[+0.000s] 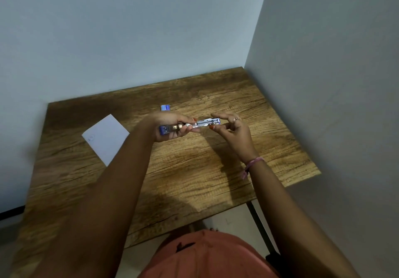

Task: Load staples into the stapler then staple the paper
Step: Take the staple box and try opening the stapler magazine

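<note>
A: Where do we find the hands?

B: Above the middle of the desk. Our left hand curls its fingers round the blue rear part of the stapler and grips it. Our right hand sits at the far metal end, thumb and forefinger pinching at it; whether they fully grasp it we cannot tell.

A: And the stapler itself?

B: Held off the desk, lying roughly level between both hands, its shiny metal track showing.

A: What lies further out?

B: A small blue staple box on the desk just beyond the left hand, and a white sheet of paper lying flat to the left, well apart from the stapler.
</note>
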The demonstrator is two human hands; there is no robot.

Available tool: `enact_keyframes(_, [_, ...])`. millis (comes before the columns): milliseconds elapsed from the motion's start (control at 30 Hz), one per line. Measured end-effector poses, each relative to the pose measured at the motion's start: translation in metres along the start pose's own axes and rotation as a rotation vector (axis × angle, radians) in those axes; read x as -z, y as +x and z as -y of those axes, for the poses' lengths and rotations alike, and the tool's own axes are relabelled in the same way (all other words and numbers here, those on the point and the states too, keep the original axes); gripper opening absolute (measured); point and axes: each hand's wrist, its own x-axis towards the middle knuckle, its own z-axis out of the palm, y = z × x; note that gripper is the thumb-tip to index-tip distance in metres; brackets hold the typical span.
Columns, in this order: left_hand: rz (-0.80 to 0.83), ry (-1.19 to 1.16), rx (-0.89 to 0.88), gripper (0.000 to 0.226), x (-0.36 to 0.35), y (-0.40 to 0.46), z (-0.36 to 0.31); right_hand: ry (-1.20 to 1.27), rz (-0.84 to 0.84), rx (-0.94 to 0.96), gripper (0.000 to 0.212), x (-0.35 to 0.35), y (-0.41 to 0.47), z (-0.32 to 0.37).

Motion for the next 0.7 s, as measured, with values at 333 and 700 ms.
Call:
enact_keyframes(333, [0.025,-0.182,-0.216,0.032,-0.001,-0.018,0.004,0.203,-0.117,-0.171,0.024,-0.011,-0.003,-0.021])
enact_keyframes(700, [-0.079,-0.234,-0.285,0.022,-0.003,-0.02,0.005,0.157,-0.051,-0.16,0.034,-0.014,0.001,-0.012])
